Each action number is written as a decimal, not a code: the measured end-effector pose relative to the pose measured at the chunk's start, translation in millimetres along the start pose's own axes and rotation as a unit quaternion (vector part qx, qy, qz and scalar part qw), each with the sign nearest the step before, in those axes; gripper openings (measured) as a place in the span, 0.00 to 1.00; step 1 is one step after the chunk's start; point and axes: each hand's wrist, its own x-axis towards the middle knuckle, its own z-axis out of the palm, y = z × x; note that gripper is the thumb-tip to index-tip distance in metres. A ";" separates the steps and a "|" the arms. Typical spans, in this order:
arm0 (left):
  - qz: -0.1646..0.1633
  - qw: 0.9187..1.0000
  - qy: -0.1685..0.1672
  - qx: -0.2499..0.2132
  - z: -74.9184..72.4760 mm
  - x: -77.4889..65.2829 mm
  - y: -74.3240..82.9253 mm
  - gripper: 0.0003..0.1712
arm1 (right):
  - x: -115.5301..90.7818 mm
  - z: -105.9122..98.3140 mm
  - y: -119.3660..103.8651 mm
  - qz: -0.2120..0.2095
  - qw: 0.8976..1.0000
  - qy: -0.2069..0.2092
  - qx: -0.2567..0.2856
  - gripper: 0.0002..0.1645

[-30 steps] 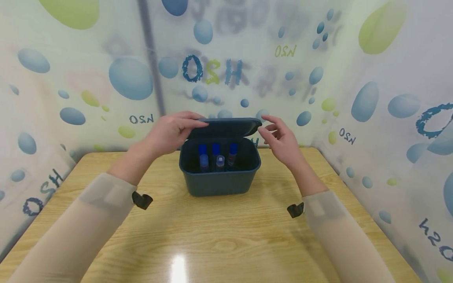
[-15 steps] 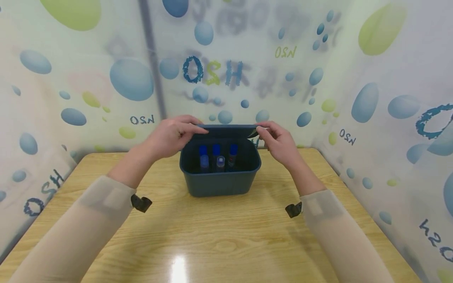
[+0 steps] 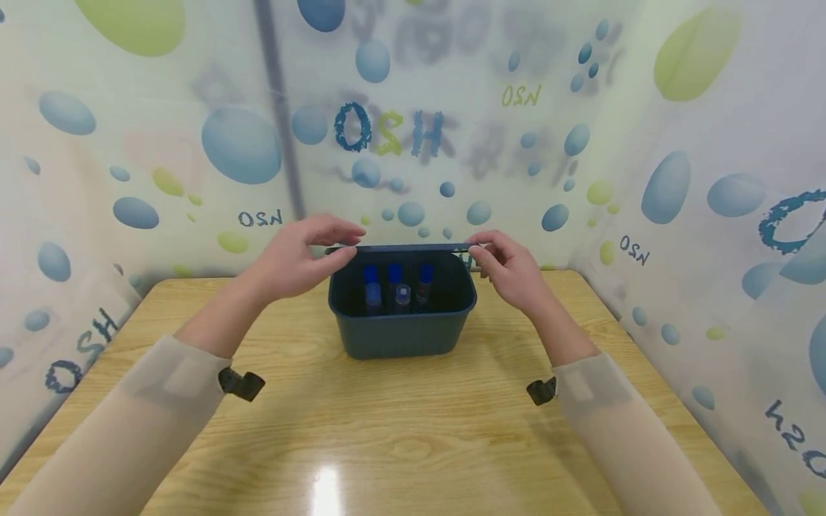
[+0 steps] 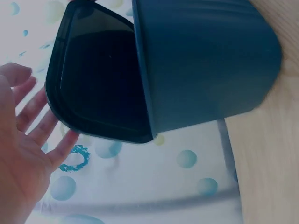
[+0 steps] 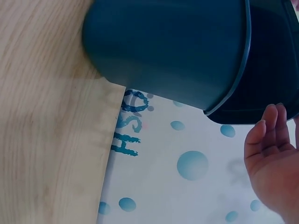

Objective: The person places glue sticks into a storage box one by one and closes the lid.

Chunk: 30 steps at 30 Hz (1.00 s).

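Observation:
A dark blue storage box (image 3: pixel 400 337) stands on the table in the head view, its hinged lid (image 3: pixel 413 249) tilted up at the back and seen nearly edge-on. Inside stand several small blue-capped bottles (image 3: pixel 403 295). My left hand (image 3: pixel 300 261) is at the lid's left end with its fingers spread; in the left wrist view the fingertips (image 4: pixel 70 135) meet the lid's rim. At the other end, my right hand (image 3: pixel 513 269) pinches the lid's corner between thumb and fingers. The right wrist view shows its fingers (image 5: pixel 268 130) along the lid edge, thumb mostly hidden.
The wooden table (image 3: pixel 413 444) reaches back to a pale curtain (image 3: pixel 452 86) printed with blue and green drops. Similar curtains hang on the left and right. Small black cameras (image 3: pixel 241 385) sit on both wrists.
The lid has come down and forward toward the box opening. My right hand has taken its corner, while my left has loosened from a grip to spread fingers.

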 end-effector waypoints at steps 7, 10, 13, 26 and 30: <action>-0.027 0.998 -0.027 0.040 0.2 -14.6 -15.0 0.19 | -8.1 1.1 8.0 0.003 1.000 -0.018 -0.005 0.19; -0.017 0.998 -0.032 0.055 2.2 -19.3 -18.2 0.18 | -12.3 1.0 10.3 -0.001 1.000 -0.026 -0.005 0.18; 0.002 0.997 -0.037 0.064 4.2 -22.8 -20.3 0.16 | -16.8 0.8 12.3 -0.002 0.999 -0.035 -0.011 0.18; -0.020 0.997 -0.061 0.047 19.3 -42.7 -25.3 0.14 | -34.1 5.7 27.1 -0.014 0.997 -0.070 -0.018 0.18; -0.026 0.997 -0.059 0.044 26.1 -48.4 -29.9 0.14 | -36.6 7.4 32.4 -0.026 0.996 -0.080 -0.009 0.17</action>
